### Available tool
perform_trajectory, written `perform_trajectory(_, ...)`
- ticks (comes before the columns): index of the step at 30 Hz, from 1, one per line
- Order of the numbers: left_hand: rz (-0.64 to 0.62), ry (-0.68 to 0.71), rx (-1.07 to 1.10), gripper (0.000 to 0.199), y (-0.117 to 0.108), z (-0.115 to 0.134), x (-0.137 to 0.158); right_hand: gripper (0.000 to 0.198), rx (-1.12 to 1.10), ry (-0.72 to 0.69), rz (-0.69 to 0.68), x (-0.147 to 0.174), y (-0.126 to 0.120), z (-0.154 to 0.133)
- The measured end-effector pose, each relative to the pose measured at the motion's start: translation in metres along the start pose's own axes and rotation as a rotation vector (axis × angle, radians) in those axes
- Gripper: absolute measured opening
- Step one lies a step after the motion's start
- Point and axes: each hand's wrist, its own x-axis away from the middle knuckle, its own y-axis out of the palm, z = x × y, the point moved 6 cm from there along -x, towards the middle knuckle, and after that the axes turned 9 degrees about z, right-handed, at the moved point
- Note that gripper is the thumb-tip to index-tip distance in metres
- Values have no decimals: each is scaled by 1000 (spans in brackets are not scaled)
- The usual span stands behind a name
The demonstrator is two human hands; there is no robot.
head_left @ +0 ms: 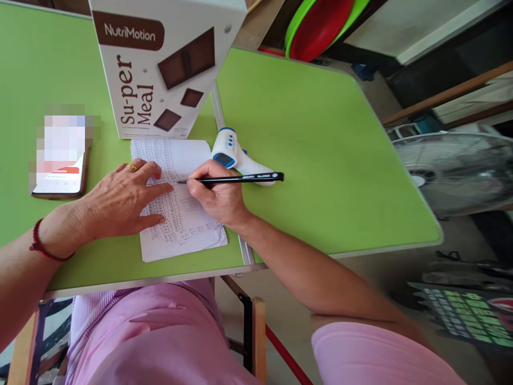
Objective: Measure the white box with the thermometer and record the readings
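My right hand (218, 192) grips a black pen (240, 178), its tip against a sheet of paper (184, 251) covered in rows of handwriting. Spread flat over the left part of that paper is my left hand (124, 198), fingers apart and holding nothing; it wears a gold ring and a red cord bracelet at the wrist. Just beyond my right hand lies a white and blue infrared thermometer (226, 147), its handle partly behind the pen. A tall white box (136, 107) printed "NutriMotion Su-per Meal" stands at the paper's far edge.
A phone (64, 182) with a lit, partly blurred screen lies left of my left hand. The green table (320, 160) has a metal seam near the paper. Beyond its right side are a fan (452, 171) and, at the back, red and green basins (320, 27).
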Motion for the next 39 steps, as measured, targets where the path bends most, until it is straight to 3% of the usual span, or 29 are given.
perform_trajectory(28, 5, 11, -16, 49, 2, -1, 0, 16, 6, -17, -26, -1, 0, -1)
perform_trajectory(35, 13, 16, -7, 50, 1, -1, 0, 17, 45, 87, 6, -1, -4, 7)
perform_trajectory(39, -9, 8, -7, 49, 1, -1, -1, 17, 50, 71, 21, 0, -4, 7)
